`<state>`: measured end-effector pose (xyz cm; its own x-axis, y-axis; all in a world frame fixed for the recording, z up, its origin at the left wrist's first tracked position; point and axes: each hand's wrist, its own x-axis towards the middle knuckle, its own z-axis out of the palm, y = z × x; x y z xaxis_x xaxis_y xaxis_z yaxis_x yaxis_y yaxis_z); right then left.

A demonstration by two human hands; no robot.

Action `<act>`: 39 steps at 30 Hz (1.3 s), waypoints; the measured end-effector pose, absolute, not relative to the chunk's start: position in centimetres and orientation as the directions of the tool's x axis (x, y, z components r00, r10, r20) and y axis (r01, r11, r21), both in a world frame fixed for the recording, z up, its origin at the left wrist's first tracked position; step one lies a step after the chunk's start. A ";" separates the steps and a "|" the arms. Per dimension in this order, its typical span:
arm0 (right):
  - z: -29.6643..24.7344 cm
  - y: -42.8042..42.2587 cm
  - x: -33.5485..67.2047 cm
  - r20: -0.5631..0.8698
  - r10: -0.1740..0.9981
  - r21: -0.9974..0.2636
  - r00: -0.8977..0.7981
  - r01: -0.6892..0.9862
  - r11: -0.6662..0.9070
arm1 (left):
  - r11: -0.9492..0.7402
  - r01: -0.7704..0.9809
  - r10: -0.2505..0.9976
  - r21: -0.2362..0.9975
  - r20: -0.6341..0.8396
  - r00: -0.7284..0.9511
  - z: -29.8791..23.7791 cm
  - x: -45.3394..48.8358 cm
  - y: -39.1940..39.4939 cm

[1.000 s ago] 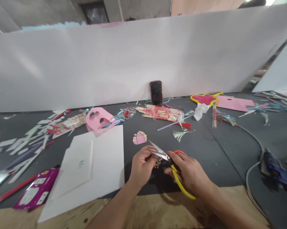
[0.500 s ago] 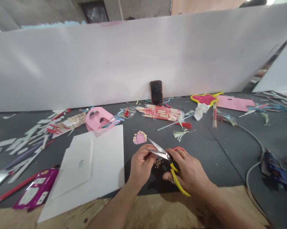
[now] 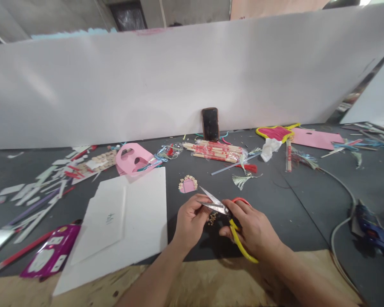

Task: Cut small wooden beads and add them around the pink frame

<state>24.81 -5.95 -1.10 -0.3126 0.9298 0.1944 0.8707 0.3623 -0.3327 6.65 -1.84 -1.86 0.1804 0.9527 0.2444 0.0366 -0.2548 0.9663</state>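
Note:
A pair of scissors with one yellow and one red handle is gripped in my right hand. Its blades are spread and point left. My left hand is pinched at the lower blade, around something too small and hidden to make out. Just below the blades, a little heap of pale bits lies on the dark table. Beyond my fingers sits a small pink piece with tan beads or chips along its upper edge.
White boards lie at left beside a purple packet. Packaged wooden sticks lie before an upright phone. A pink cutout is behind the boards. A blue glue gun and its cord are at right.
The view has shifted slightly. The scissors stay spread beside my left fingertips, and both hands hold nearly the same pose.

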 end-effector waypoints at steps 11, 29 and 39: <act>-0.9 -6.3 24.6 0.171 0.943 -0.354 -0.284 0.876 0.328 | -0.220 0.097 0.962 0.971 0.200 0.187 -1.5 6.9 -2.3; -1.1 -6.0 24.6 0.171 0.937 -0.328 -0.304 0.879 0.345 | -0.214 0.013 0.957 0.977 0.207 0.202 -1.6 6.6 -2.0; -0.8 -6.4 24.7 0.171 0.935 -0.359 -0.312 0.864 0.354 | -0.181 0.053 0.960 0.982 0.165 0.227 -1.6 6.8 -2.1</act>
